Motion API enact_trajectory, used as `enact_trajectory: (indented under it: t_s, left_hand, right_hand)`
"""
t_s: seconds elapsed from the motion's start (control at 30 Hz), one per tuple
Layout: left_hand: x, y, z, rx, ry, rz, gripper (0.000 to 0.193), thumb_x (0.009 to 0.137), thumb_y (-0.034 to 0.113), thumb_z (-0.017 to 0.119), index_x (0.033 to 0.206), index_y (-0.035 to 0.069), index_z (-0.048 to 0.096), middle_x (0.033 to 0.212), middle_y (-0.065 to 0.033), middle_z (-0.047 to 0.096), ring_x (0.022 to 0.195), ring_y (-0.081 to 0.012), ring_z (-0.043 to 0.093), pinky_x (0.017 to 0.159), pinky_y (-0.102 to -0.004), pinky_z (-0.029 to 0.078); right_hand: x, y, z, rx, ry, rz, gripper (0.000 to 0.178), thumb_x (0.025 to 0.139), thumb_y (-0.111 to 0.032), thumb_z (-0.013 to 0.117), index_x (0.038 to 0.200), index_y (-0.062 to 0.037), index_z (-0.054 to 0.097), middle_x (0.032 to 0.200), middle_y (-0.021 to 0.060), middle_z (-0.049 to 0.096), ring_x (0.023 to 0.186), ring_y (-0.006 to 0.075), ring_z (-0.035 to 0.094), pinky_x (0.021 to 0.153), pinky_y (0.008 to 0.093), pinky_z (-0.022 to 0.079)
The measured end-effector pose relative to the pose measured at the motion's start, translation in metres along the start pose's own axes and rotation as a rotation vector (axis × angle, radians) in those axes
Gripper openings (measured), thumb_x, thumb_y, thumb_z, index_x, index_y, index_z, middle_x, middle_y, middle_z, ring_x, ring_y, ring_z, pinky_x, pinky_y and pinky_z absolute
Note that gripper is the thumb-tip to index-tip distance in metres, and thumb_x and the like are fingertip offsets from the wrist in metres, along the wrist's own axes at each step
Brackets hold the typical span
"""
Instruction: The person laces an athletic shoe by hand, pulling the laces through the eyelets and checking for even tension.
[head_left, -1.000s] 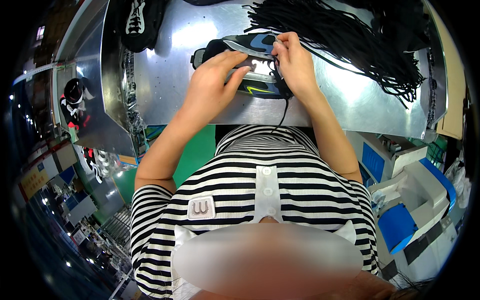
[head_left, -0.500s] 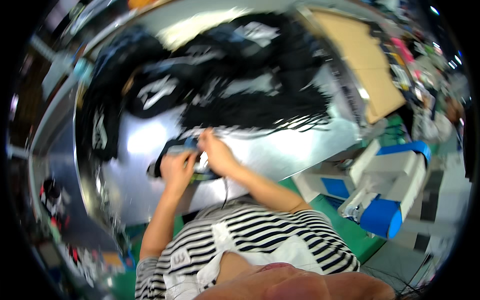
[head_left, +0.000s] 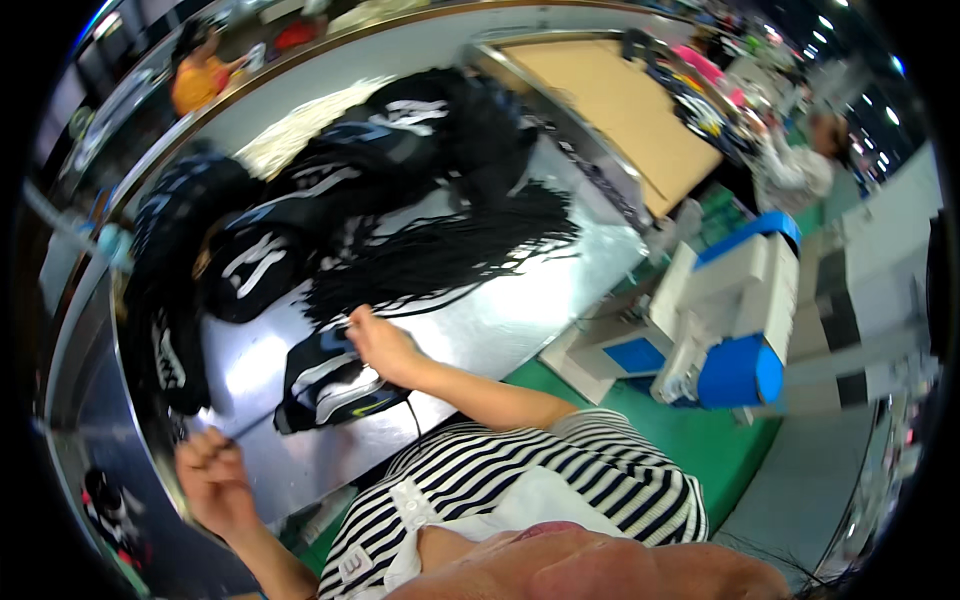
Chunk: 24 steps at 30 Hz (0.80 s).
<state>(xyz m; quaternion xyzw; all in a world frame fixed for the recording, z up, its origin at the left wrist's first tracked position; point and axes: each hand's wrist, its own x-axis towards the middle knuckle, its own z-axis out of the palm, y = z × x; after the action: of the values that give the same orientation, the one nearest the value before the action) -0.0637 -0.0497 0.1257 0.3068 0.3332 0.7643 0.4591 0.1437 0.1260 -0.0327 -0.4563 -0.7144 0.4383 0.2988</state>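
A dark shoe upper with white and yellow-green trim lies on the metal table near me. My right hand is at its right end, fingers pinched together by the far edge. Whether they grip a lace or the upper itself is hidden. Out to the left, near the table's edge, my left hand is closed on a dark shoelace, which runs taut toward the upper. Just beyond my right hand spreads a pile of loose black laces.
Dark shoe uppers lie in long stacks across the table's far and left sides, with pale laces behind. A tan board is at the far right. A white and blue machine stands right of the table. Other people work farther off.
My left hand has left the shoe upper and moved outward to the left, drawing a lace with it. My right hand stays at the upper. The whole view has shifted.
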Motion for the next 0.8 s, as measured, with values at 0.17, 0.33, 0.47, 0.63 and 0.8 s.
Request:
enact_trajectory:
  t_s: [0.17, 0.33, 0.47, 0.63, 0.8]
  left_hand:
    - [-0.021, -0.117, 0.063, 0.994, -0.446, -0.016, 0.006, 0.084, 0.001, 0.064, 0.083, -0.003, 0.06, 0.106, -0.0095, 0.059, 0.076, -0.013, 0.053, 0.065, -0.0239, 0.043]
    - [-0.006, -0.158, 0.065, 0.925, -0.531, -0.004, 0.005, 0.087, 0.002, 0.062, 0.085, -0.002, 0.06, 0.107, -0.0089, 0.065, 0.067, -0.0078, 0.052, 0.059, -0.0211, 0.041]
    - [-0.004, -0.141, 0.062, 0.713, -0.415, -0.313, 0.007, 0.096, 0.005, 0.054, 0.096, 0.0, 0.058, 0.091, -0.008, 0.068, 0.059, -0.0081, 0.055, 0.058, -0.0216, 0.045]
    - [0.0, -0.154, 0.041, 0.644, -0.437, -0.291, 0.008, 0.094, 0.001, 0.056, 0.102, 0.001, 0.055, 0.093, -0.0083, 0.064, 0.07, -0.0097, 0.059, 0.066, -0.0231, 0.05]
    - [0.006, -0.17, 0.038, 0.77, -0.495, -0.053, 0.03, 0.09, -0.006, 0.054, 0.119, 0.0, 0.048, 0.084, -0.0093, 0.064, 0.063, -0.0108, 0.059, 0.062, -0.0236, 0.05]
  right_hand:
    - [0.008, 0.006, 0.013, 0.101, -0.024, -0.141, 0.016, 0.09, -0.012, 0.059, 0.1, -0.0016, 0.052, 0.085, 0.0211, 0.064, 0.083, 0.0407, 0.062, 0.073, 0.0454, 0.049]
    - [0.011, 0.002, -0.005, 0.14, 0.108, -0.43, 0.018, 0.084, -0.009, 0.065, 0.097, -0.0009, 0.057, 0.09, 0.0153, 0.062, 0.081, 0.0353, 0.061, 0.071, 0.0415, 0.049]
    - [0.016, 0.001, -0.022, -0.246, 0.357, -0.589, 0.018, 0.076, -0.007, 0.067, 0.091, -0.0078, 0.057, 0.086, 0.0078, 0.056, 0.085, 0.0281, 0.058, 0.068, 0.0405, 0.049]
    - [0.038, 0.043, -0.035, -0.54, 0.361, -0.599, 0.016, 0.073, -0.012, 0.066, 0.087, -0.0097, 0.059, 0.087, 0.0075, 0.058, 0.086, 0.0283, 0.056, 0.068, 0.0406, 0.048]
    - [0.02, 0.048, -0.053, -0.422, 0.271, -0.74, 0.036, 0.072, -0.015, 0.075, 0.106, -0.0105, 0.064, 0.102, 0.0061, 0.06, 0.101, 0.026, 0.056, 0.084, 0.0406, 0.044]
